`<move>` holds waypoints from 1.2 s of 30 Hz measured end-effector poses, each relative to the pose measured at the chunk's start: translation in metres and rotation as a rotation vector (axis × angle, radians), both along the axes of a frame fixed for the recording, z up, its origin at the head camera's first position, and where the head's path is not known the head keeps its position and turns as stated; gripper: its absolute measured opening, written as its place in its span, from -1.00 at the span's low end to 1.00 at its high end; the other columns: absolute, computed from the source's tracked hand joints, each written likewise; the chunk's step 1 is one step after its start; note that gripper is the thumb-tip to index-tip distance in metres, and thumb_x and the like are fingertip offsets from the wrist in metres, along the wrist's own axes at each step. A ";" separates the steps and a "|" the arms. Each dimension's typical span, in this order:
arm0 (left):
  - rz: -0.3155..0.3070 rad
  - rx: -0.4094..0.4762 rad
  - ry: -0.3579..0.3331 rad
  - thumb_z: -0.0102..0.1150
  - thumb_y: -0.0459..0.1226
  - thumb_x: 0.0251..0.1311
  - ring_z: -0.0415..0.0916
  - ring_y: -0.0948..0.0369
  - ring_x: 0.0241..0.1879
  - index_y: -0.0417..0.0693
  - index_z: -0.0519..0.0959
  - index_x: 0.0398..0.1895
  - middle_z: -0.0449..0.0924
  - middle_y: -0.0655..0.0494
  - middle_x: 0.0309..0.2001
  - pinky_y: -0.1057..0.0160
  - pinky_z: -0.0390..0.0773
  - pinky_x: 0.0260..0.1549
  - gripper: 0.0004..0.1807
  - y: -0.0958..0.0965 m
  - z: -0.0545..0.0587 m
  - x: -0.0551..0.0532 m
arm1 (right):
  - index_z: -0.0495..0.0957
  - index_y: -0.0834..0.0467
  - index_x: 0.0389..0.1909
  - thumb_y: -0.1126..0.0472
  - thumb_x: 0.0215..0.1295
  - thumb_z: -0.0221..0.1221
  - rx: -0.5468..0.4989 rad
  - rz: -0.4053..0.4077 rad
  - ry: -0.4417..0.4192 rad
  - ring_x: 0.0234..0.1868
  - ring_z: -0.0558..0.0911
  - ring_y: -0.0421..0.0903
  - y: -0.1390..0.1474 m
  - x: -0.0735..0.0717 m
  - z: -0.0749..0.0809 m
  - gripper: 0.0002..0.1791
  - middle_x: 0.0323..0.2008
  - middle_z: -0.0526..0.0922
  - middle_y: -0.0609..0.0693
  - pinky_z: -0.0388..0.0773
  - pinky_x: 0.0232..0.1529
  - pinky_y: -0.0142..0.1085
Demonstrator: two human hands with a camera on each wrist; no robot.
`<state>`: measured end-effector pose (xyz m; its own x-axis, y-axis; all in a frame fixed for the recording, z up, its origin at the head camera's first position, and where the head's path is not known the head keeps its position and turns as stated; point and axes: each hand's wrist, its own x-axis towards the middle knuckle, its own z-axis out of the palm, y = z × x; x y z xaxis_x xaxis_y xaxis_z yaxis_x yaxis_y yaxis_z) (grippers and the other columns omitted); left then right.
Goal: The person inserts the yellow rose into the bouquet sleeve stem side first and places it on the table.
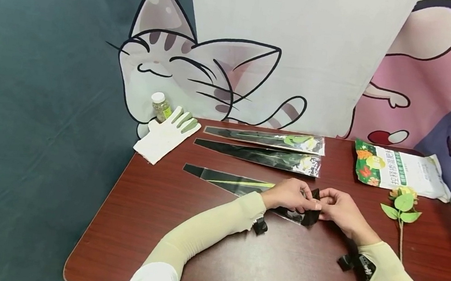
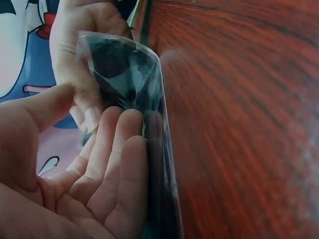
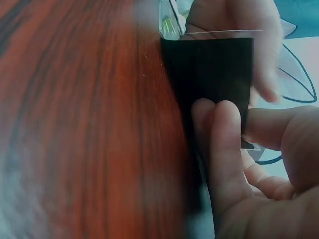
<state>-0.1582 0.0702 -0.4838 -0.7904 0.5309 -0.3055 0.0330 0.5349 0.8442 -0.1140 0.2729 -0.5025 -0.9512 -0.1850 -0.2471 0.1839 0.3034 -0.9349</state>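
Note:
The nearest of several long tapered flower sleeves [image 1: 221, 181], clear and black plastic, lies across the table with its wide end to the right. A yellow-green strip shows along its upper side. My left hand [image 1: 289, 195] lies over the wide end, thumb and index fingertips at the black edge, other fingers against the film. My right hand [image 1: 340, 211] pinches the black end [image 3: 209, 69] of the sleeve from the right. Both hands' fingertips meet there, and part of the mouth is hidden behind them. Right of the right hand lies a yellow artificial rose [image 1: 404, 202] with green leaves.
Two more sleeves, an upper one [image 1: 251, 137] and a lower one [image 1: 245, 153], lie behind, each with a pale flower at its wide end. A white glove [image 1: 163, 138] leans by a white-capped jar [image 1: 161, 107] at the back left. A printed pouch [image 1: 401, 170] lies back right.

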 end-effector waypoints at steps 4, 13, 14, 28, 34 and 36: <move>0.008 -0.015 0.027 0.51 -0.10 0.28 0.76 0.28 -0.54 0.11 0.63 -0.40 0.75 0.21 -0.59 0.37 0.67 -0.62 -0.78 0.002 0.000 0.001 | 0.45 0.50 0.18 0.35 0.44 0.31 -0.021 0.010 -0.016 -0.34 0.70 -0.32 0.004 -0.001 -0.001 -0.57 -0.35 0.74 -0.16 0.80 -0.32 -0.36; 0.077 -0.026 0.086 0.45 -0.19 0.28 0.70 0.32 -0.62 0.14 0.68 -0.45 0.75 0.18 -0.59 0.42 0.63 -0.67 -0.84 0.008 -0.005 -0.001 | 0.46 0.54 0.21 0.37 0.44 0.30 -0.065 0.024 0.010 -0.27 0.72 -0.36 0.009 -0.007 -0.005 -0.55 -0.29 0.79 -0.21 0.78 -0.29 -0.41; 0.076 -0.026 0.100 0.46 -0.18 0.28 0.68 0.34 -0.63 0.15 0.69 -0.45 0.75 0.18 -0.60 0.42 0.62 -0.67 -0.84 0.008 -0.006 -0.002 | 0.46 0.55 0.21 0.37 0.44 0.31 -0.073 0.019 0.007 -0.27 0.73 -0.36 0.009 -0.008 -0.004 -0.54 -0.29 0.79 -0.21 0.79 -0.28 -0.40; 0.164 0.200 -0.142 0.42 -0.29 0.29 0.70 0.28 -0.54 0.04 0.80 -0.39 0.78 0.10 -0.51 0.41 0.68 -0.58 -0.91 0.008 -0.016 -0.011 | 0.46 0.46 0.17 0.24 0.53 0.27 -0.105 0.002 -0.055 -0.21 0.84 -0.14 0.030 -0.001 0.008 -0.59 -0.22 0.83 -0.11 0.84 -0.18 -0.28; 0.167 0.278 -0.267 0.44 -0.32 0.27 0.76 0.21 -0.44 0.03 0.84 -0.35 0.81 0.11 -0.43 0.37 0.73 -0.52 -0.93 0.004 -0.019 -0.015 | 0.56 0.38 0.08 0.21 0.57 0.23 -0.106 -0.008 -0.031 -0.23 0.84 -0.12 0.042 0.007 0.014 -0.71 -0.21 0.80 -0.09 0.84 -0.21 -0.25; 0.156 0.282 -0.271 0.45 -0.31 0.26 0.77 0.21 -0.43 0.06 0.85 -0.36 0.82 0.12 -0.43 0.35 0.75 -0.49 -0.92 0.003 -0.018 -0.016 | 0.60 0.33 0.06 0.20 0.58 0.22 -0.105 -0.021 -0.018 -0.23 0.84 -0.12 0.048 0.009 0.017 -0.74 -0.22 0.79 -0.06 0.84 -0.21 -0.25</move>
<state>-0.1743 0.0734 -0.5014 -0.7790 0.5040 -0.3731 -0.2734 0.2625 0.9254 -0.1055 0.3213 -0.4859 -0.9506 -0.1905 -0.2450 0.2067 0.1998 -0.9578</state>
